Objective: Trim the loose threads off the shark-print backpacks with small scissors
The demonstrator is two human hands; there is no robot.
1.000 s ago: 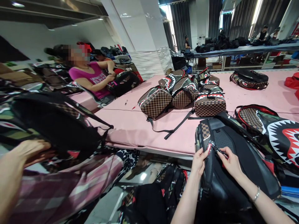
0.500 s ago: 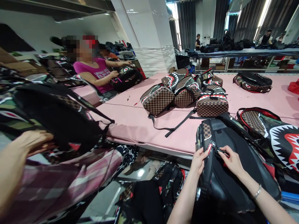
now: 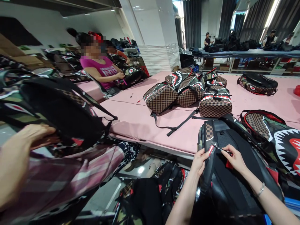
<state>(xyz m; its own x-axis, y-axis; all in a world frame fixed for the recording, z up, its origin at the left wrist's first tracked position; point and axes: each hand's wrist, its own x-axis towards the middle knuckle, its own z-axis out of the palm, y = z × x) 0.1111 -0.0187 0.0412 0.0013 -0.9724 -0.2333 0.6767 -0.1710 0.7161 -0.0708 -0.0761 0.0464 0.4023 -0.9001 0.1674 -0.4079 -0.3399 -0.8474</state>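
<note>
**Black-backed backpack (image 3: 246, 184) at the near edge of the pink-covered table (image 3: 133, 120)**

On the left of the room, beyond heaped bags, are cardboard boxes (image 3: 22, 59). A seated person in a magenta T-shirt (image 3: 103, 70) has a camouflage bag (image 3: 136, 75) in front of them. A white pillar (image 3: 154, 57) wrapped in clear film stands behind the pink-covered table, whose cloth shows creases and seams. Farther right, dark curtains (image 3: 192, 25) hang beyond a long table (image 3: 248, 54) piled with black bags.

Nearest on the left, a co-worker's hand (image 3: 38, 136), fingers partly hidden, is at a large backpack (image 3: 58, 115) that blocks the view behind it. More backpacks (image 3: 150, 200) fill the space below the table edge. On the cloth, checkered backpacks (image 3: 160, 98) lie clustered, a black strap (image 3: 164, 126) trailing nearward. The left hand (image 3: 200, 161) pinches a red-and-white tag (image 3: 211, 150) at the black-backed backpack's left side; the right hand (image 3: 235, 158) pinches a slim dark tool (image 3: 220, 148), its tip near the tag. A shark-mouth backpack (image 3: 286, 147) lies just to the right.
</note>
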